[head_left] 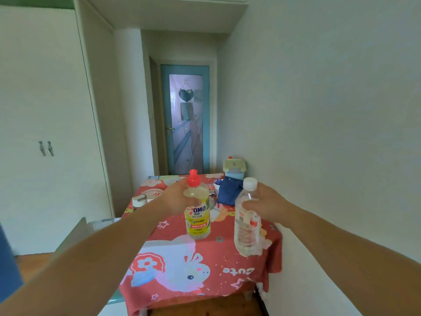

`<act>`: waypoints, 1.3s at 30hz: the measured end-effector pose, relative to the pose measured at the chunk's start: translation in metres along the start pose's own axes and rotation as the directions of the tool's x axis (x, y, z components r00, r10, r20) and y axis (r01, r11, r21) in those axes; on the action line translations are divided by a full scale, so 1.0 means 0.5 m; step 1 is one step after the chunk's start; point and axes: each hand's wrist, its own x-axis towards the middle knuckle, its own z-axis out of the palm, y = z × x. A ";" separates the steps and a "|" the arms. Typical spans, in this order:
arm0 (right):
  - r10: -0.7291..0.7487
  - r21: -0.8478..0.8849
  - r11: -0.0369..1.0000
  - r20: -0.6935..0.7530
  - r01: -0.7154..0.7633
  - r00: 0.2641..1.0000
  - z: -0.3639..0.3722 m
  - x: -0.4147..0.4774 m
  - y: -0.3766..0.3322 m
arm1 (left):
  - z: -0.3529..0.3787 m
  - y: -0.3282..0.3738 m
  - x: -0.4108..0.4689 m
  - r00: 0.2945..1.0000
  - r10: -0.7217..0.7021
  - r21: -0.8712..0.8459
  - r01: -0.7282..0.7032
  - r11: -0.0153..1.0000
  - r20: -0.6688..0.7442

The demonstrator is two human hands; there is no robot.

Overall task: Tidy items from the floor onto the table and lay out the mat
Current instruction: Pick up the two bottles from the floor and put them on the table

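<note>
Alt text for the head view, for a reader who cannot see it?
A person holds two bottles over a table draped in a red cartoon-print cloth: the left hand grips a yellow-labelled detergent bottle with a red cap, the right hand a clear water bottle with a white cap. A dark blue bag sits at the table's far end.

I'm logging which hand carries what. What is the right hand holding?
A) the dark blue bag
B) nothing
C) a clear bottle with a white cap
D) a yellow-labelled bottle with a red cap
C: the right hand grips the clear bottle with the white cap, while the left hand holds the red-capped yellow-labelled bottle.
</note>
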 end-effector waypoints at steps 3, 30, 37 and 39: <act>-0.044 0.010 0.999 0.037 0.044 0.998 -0.061 0.037 0.039 | 0.054 0.034 0.044 0.998 -0.038 -0.018 0.037 0.999 -0.046; -0.022 0.092 0.996 0.235 0.000 0.972 0.074 0.698 0.380 | 0.199 -0.174 0.603 0.965 -0.258 -0.015 0.257 0.966 -0.057; 0.043 0.071 0.995 0.287 -0.066 0.957 0.165 0.855 0.470 | 0.257 -0.312 0.747 0.941 -0.336 -0.068 0.333 0.940 -0.036; 0.054 0.074 0.994 0.300 -0.080 0.952 0.189 0.881 0.497 | 0.281 -0.343 0.768 0.926 -0.375 -0.091 0.371 0.924 -0.037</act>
